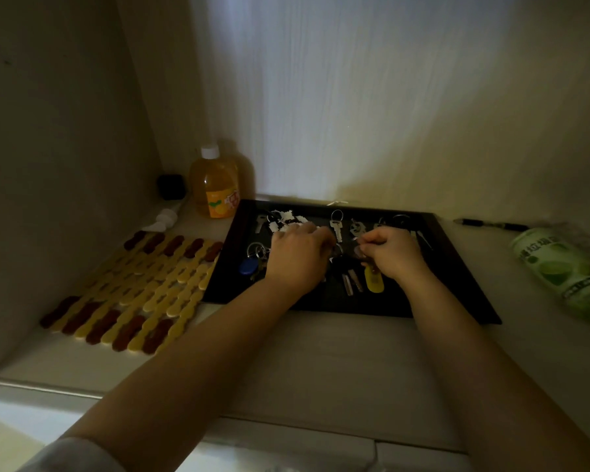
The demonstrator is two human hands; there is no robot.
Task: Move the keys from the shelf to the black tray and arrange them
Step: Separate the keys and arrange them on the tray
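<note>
On the pale shelf (pixel 338 362) lies a shallow rectangular black tray (pixel 457 301), its long sides running left to right, and keys are spread across its dark floor. A silver key (pixel 336 226) on a round ring lies in the back row with its blade pointing toward the viewer. Near the front edge a yellow oblong key tag (pixel 374 282) and two slim metal keys (pixel 351 282) lie with their long axes roughly front to back, slightly tilted. At the tray's left a blue oval fob (pixel 247 267) hangs from a metal ring. A white jagged-edged tag (pixel 281 219) sits at the back left.

Both forearms reach forward over the shelf, hands palm-down above the tray's middle. The left hand (pixel 295 257) has its fingers curled down onto the keys; whether they pinch anything I cannot tell. The right hand (pixel 394 255) has thumb and fingertips pressed together on a key ring (pixel 356 248).

Left of the tray lies a mat of yellow and dark red lobed pieces (pixel 133 294); behind stands an orange bottle (pixel 215 189) with a white cap. A green can (pixel 564 267) lies on its side to the right, a black pen (pixel 487 224) behind it.
</note>
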